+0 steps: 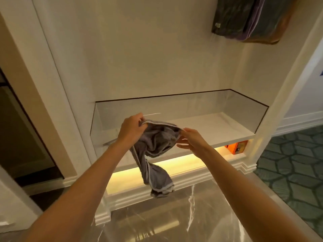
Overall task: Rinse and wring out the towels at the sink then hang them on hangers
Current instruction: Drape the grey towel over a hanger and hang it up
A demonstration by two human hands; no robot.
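Just in front of the shelf [218,126], holding up a grey towel [157,141], twisted tail dangling below shelf level. Pinching the pale hem with the left hand [131,131], pinching it again further along with the right hand [191,139], spare fingers [182,146] spread. Looks soft, limp, likely damp-heavy; best gripped at hem corners to shake flat.

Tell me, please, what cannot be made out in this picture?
Head view only.
Hanging cloths: the top edge cuts them off, so no hanger shows.
Orange box: mostly hidden under the shelf; label too small.
Towel: bunched between left hand and right hand; its shape is hidden.
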